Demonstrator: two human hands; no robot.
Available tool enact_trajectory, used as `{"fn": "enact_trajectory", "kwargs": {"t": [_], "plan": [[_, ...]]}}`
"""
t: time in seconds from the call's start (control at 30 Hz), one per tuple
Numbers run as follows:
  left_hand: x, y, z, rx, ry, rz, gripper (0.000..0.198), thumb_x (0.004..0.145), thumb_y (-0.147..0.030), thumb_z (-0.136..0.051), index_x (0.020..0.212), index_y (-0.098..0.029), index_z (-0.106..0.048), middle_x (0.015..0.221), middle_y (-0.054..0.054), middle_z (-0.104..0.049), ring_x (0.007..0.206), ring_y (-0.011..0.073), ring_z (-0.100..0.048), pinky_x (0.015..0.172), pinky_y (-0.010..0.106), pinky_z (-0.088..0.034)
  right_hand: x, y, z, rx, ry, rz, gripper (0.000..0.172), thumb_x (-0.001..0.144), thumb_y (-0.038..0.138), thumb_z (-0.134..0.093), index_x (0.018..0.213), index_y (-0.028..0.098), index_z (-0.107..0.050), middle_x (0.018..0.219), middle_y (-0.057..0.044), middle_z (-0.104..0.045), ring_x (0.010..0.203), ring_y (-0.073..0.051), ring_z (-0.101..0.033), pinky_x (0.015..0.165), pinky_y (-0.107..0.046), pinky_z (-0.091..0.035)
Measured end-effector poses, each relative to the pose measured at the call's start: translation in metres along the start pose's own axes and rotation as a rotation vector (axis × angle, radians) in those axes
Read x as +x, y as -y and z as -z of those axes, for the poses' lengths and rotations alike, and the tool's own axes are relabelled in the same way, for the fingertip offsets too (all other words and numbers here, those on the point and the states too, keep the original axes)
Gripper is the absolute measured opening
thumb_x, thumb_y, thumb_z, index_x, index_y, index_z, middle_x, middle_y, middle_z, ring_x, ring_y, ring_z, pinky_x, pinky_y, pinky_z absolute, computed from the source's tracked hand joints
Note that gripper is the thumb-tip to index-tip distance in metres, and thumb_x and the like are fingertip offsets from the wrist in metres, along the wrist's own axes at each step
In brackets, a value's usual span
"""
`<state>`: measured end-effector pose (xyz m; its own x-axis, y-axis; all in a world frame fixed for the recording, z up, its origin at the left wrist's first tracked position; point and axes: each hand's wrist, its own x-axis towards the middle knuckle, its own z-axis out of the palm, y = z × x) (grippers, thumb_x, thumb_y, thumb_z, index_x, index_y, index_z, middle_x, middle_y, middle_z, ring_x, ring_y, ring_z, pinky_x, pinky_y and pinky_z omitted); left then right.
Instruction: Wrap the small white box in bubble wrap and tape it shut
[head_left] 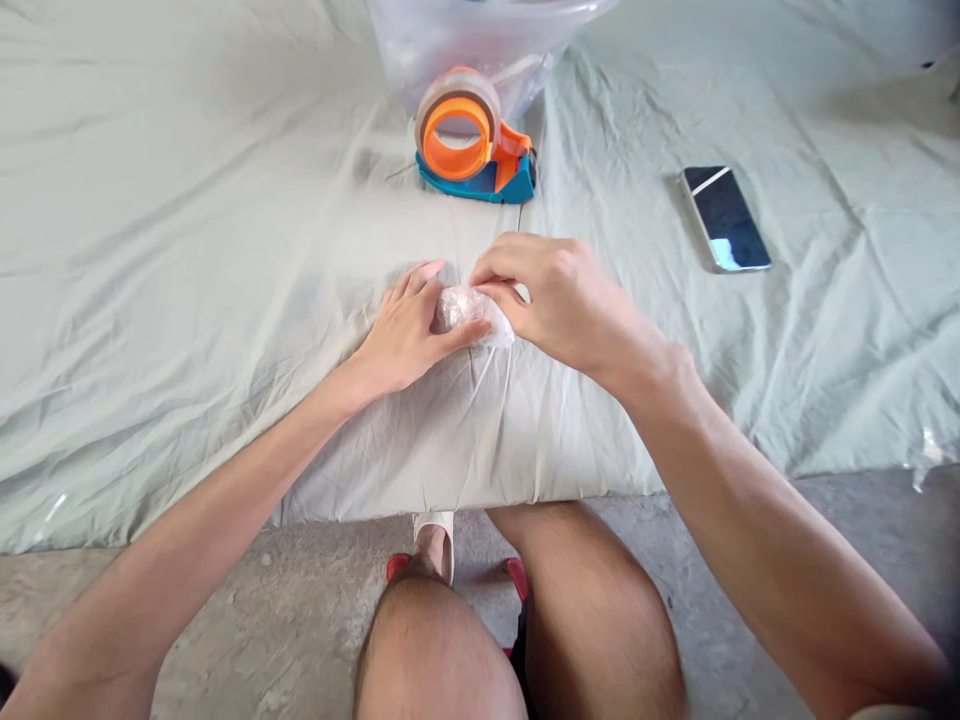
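Observation:
A small bundle in clear bubble wrap [459, 306] lies on the cloth in front of me; what is inside it cannot be made out. My left hand [409, 325] grips it from the left, thumb across its near side and fingers behind. From the right, my right hand [544, 290] pinches the upper right edge of the wrap between thumb and forefinger. Beyond both hands stands an orange and blue tape dispenser [514, 180] carrying a roll of clear tape [488, 95].
A wrinkled pale green cloth [225, 230] covers the work surface. To the right lies a phone [726, 220], screen up. Behind the dispenser is a clear plastic bag [525, 50]. A scrap of clear plastic [928, 455] hangs near the right front edge.

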<state>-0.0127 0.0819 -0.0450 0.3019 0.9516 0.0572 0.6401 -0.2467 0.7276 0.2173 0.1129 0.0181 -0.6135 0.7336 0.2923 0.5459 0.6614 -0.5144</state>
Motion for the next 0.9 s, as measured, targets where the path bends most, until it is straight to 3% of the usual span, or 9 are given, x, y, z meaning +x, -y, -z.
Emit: {"fn": "enact_trajectory", "kwargs": {"t": [0.17, 0.37, 0.57, 0.73, 0.8, 0.9], "plan": [[0.000, 0.005, -0.001, -0.028, 0.000, -0.007, 0.072, 0.106, -0.090, -0.070, 0.139, -0.026, -0.070, 0.190, 0.018, -0.046, 0.184, 0.0433, -0.031, 0.148, 0.068, -0.035, -0.018, -0.001, -0.009, -0.197, 0.025, 0.086, 0.035, 0.111, 0.006, -0.049, 0.116, 0.026, -0.077, 0.134, -0.010, -0.081, 0.108, -0.030, -0.079, 0.087, -0.046, -0.060], [0.001, 0.007, -0.002, 0.014, 0.002, -0.013, 0.077, 0.109, -0.092, -0.062, 0.149, -0.027, -0.066, 0.191, 0.016, -0.044, 0.185, 0.0420, -0.030, 0.149, 0.068, -0.034, -0.042, -0.008, -0.025, -0.201, -0.046, 0.167, 0.060, 0.111, -0.001, -0.037, 0.152, 0.026, -0.072, 0.160, -0.016, -0.074, 0.145, -0.036, -0.075, 0.119, -0.062, -0.065], [0.002, 0.015, -0.005, -0.022, -0.010, -0.049, 0.089, 0.102, -0.098, -0.067, 0.154, -0.026, -0.063, 0.193, 0.018, -0.040, 0.188, 0.0438, -0.020, 0.150, 0.068, -0.027, -0.061, -0.008, -0.036, -0.149, -0.054, 0.113, 0.076, 0.110, -0.001, -0.036, 0.173, 0.035, -0.059, 0.181, -0.010, -0.063, 0.172, -0.033, -0.057, 0.132, -0.064, -0.060], [0.008, 0.013, 0.001, -0.003, -0.012, -0.047, 0.082, 0.090, -0.095, -0.087, 0.130, -0.025, -0.074, 0.192, 0.017, -0.043, 0.187, 0.0493, -0.019, 0.148, 0.074, -0.031, -0.057, -0.008, -0.029, 0.041, -0.063, 0.040, 0.072, 0.106, 0.000, -0.041, 0.164, 0.031, -0.070, 0.177, -0.008, -0.067, 0.167, -0.030, -0.063, 0.134, -0.059, -0.057], [0.010, 0.009, 0.004, 0.021, -0.008, -0.032, 0.080, 0.088, -0.094, -0.090, 0.125, -0.025, -0.076, 0.191, 0.018, -0.045, 0.186, 0.0511, -0.021, 0.146, 0.076, -0.034, -0.049, -0.006, -0.024, 0.178, -0.083, -0.012, 0.057, 0.108, 0.007, -0.047, 0.149, 0.030, -0.078, 0.166, -0.007, -0.076, 0.157, -0.030, -0.071, 0.133, -0.058, -0.057], [0.009, 0.007, 0.006, 0.023, 0.004, -0.030, 0.081, 0.089, -0.094, -0.089, 0.132, -0.027, -0.077, 0.189, 0.018, -0.048, 0.186, 0.0511, -0.023, 0.144, 0.079, -0.037, -0.034, 0.000, -0.022, 0.309, -0.140, -0.113, 0.023, 0.115, 0.026, -0.060, 0.112, 0.029, -0.082, 0.136, -0.006, -0.086, 0.133, -0.031, -0.080, 0.123, -0.055, -0.061]]}}
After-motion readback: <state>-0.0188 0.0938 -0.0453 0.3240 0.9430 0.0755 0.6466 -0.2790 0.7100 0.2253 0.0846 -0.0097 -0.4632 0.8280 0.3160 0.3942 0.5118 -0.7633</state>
